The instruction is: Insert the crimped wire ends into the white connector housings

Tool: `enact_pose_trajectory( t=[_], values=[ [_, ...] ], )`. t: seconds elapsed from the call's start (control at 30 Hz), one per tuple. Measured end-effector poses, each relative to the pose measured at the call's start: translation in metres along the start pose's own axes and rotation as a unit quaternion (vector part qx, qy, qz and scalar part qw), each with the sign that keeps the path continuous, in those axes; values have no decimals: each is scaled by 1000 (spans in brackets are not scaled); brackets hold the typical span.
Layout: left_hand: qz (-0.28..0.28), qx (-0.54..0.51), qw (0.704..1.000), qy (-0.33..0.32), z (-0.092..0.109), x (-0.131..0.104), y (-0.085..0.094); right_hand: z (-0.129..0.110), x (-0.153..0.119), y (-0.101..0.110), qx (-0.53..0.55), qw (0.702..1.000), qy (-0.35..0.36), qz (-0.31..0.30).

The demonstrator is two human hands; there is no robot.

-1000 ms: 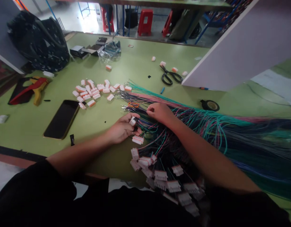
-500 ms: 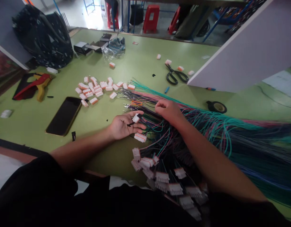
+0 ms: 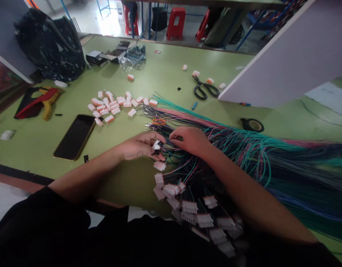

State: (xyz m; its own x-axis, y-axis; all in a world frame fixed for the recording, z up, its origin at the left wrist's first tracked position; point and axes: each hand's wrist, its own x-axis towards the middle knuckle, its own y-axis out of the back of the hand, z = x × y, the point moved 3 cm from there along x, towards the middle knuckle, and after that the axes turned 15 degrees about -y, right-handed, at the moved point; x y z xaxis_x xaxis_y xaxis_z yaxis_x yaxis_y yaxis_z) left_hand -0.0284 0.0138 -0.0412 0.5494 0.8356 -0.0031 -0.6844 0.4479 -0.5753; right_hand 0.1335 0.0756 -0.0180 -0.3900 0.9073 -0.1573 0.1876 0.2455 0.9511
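My left hand [image 3: 137, 147] is closed around a small white wire connector [image 3: 157, 144] with black pieces on it. Just right of it, the thumb and fingertips of my right hand [image 3: 191, 141] are pinched together; whatever is between them is too small to make out. Under and behind my right hand runs a bundle of loose green, pink and dark wires [image 3: 237, 139] with bare metal tips toward the left. Below my left fingers lies another white and orange connector [image 3: 160, 165]. Several wired connectors [image 3: 190, 206] hang in a cluster at the table's front edge.
Loose connectors [image 3: 105, 105] lie in a pile left of the wire tips. A phone [image 3: 74, 137], a red and yellow tool [image 3: 40, 102], black scissors [image 3: 204, 89] and a tape roll [image 3: 252, 125] surround the work. A white panel [image 3: 279, 55] stands at right.
My left fingers have curled inward around the connector, from a more open palm. My right hand has moved left and slightly down, closer to my left hand.
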Motion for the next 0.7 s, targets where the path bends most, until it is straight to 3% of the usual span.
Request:
enact_pose_trajectory(
  t=[0.13,0.27,0.4,0.53,0.6,0.7],
  values=[
    [-51,23,998,17,1,-3,-6,-6,0,-10,-69,997,-27,-13],
    [-57,2,998,-1,-1,-2,-1,3,4,-3,95,995,-26,-31],
    [-18,-26,999,-5,-7,2,10,14,4,5,248,967,-47,-28],
    [7,-56,998,5,-12,5,15,10,1,0,342,936,-57,-54],
    [15,-66,998,11,-14,6,16,3,0,-2,279,959,-39,-43],
    [27,-73,997,13,-15,6,17,-1,-1,2,62,995,-72,36]
  ],
)
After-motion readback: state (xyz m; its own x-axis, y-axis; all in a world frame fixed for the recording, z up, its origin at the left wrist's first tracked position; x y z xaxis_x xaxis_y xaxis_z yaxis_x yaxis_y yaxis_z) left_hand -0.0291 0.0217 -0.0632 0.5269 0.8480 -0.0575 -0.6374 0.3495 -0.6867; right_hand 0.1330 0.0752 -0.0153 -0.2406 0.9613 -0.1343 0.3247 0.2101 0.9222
